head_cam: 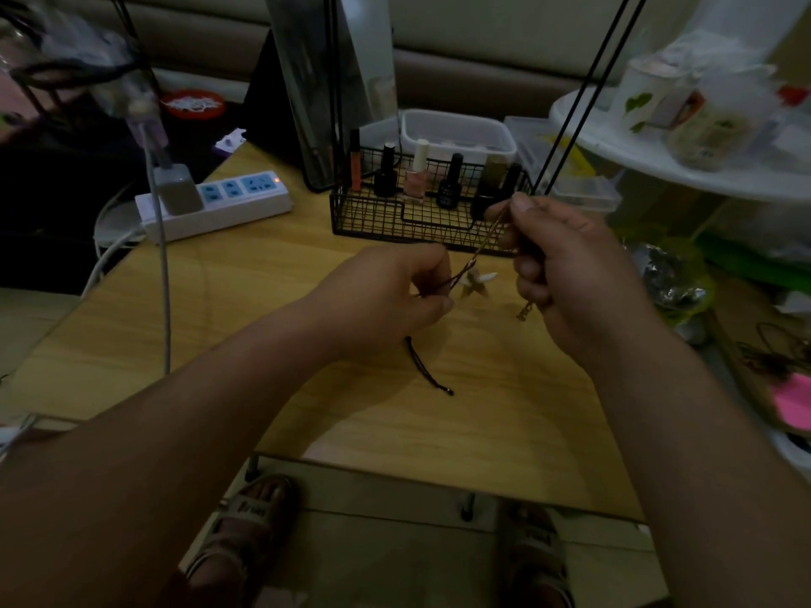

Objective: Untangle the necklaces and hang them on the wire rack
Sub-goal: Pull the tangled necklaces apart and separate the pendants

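Two bare hands work a dark-corded necklace [479, 251] above a light wooden table [263, 309] in a dim, cluttered room. The left hand [395, 296] pinches the cord between its thumb and curled fingers, and a loose end [428, 366] trails below it over the tabletop. The right hand [566, 274], held higher, grips the other stretch between thumb and forefinger with its remaining fingers curled, and a small metal piece [524, 311] dangles beneath it. The cord slants taut between the two hands, with a white pendant [476, 286] hanging near the left fingertips. Just behind the hands stands the black wire rack [382, 221]. Its basket holds nail polish bottles [414, 182], and thin black rods [583, 94] rise from its right end out of the top of the view. A clear plastic box [456, 133] sits behind the basket. A white power strip [215, 204] with a charger [177, 190] plugged in lies at the table's far left edge. A padded seat back [482, 76] runs along the rear, and a white round shelf [614, 142] at right carries jars. Sandalled feet [245, 533] rest on the pale floor below the table's near edge.
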Tool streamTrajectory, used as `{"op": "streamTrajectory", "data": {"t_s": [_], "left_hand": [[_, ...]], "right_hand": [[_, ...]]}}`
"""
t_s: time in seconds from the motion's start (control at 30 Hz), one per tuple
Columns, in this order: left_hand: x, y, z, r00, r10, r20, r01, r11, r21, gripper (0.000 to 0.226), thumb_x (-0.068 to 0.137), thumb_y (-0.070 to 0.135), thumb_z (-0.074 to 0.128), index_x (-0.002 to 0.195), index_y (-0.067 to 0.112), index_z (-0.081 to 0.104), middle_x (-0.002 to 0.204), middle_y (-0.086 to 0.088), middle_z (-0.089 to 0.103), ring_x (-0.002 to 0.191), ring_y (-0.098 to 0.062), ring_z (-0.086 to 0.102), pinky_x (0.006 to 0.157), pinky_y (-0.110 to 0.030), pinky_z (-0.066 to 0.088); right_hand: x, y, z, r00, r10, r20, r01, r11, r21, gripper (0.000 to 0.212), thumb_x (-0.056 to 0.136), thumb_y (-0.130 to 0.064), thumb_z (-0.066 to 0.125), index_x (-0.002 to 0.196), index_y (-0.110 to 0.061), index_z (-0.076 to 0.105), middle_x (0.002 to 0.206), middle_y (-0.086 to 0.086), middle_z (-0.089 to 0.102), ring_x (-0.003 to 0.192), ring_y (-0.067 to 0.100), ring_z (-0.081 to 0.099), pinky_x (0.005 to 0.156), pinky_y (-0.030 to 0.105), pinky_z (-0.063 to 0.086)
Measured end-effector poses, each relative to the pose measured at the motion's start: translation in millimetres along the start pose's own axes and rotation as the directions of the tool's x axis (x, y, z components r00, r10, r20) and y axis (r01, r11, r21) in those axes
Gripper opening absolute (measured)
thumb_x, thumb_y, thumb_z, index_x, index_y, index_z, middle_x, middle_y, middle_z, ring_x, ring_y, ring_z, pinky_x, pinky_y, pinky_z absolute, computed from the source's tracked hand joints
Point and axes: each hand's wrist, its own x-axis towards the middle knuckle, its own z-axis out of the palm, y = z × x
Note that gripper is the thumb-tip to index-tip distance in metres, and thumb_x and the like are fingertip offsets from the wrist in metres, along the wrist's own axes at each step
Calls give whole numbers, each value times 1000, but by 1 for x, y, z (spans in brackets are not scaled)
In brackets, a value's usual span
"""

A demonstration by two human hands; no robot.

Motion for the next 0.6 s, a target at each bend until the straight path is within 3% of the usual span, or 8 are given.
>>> {"op": "streamTrajectory", "data": {"t_s": [0.07,0.13,0.23,0.33,0.4,0.47,0.6], "left_hand": [[1,0,2,1000,17,19,-17,1000,21,4,96,34,71,96,30,70,98,16,67,92,5,59,76,-25,47],[1,2,4,1000,-9,22,9,1000,14,15,99,43,65,99,31,74,96,13,70,90,-2,62,79,-32,52],[2,5,5,994,-106,40,108,992,-66,33,107,47,49,105,28,77,95,10,74,90,-5,66,84,-35,54],[5,5,4,989,-149,23,151,983,-102,37,110,42,43,105,28,76,100,13,76,95,-3,66,90,-34,55],[6,4,4,988,-157,9,157,976,-154,36,111,40,41,105,28,75,103,13,76,95,0,65,85,-32,54],[7,4,5,986,-168,8,166,965,-203,34,111,39,42,111,27,73,102,13,77,79,5,63,74,-31,52],[7,3,8,988,-154,8,152,959,-238,26,106,34,57,130,28,63,98,9,79,45,0,51,49,-25,44]], "right_hand": [[1,0,-1,1000,6,4,-6,999,32,24,106,-28,55,99,-19,76,79,-3,61,57,8,38,48,22,24],[1,0,-1,1000,9,11,-10,999,51,24,106,-28,55,99,-17,75,80,-3,63,57,8,39,48,22,24],[0,-2,-2,999,18,27,-21,993,116,24,106,-27,54,96,-17,73,81,-2,65,57,8,40,46,21,25],[-1,-3,-2,999,27,45,-35,981,193,25,108,-26,51,92,-15,67,81,-2,68,57,9,42,45,20,25],[-2,-4,0,998,27,53,-37,981,189,26,109,-25,48,91,-14,63,87,2,72,57,10,44,45,21,26],[-3,-4,2,998,32,59,-42,982,183,26,110,-25,45,92,-13,59,91,8,75,55,11,46,44,22,27],[-5,-5,4,995,37,95,-52,985,163,25,110,-26,43,93,-12,56,75,5,67,54,13,46,44,23,26]]}}
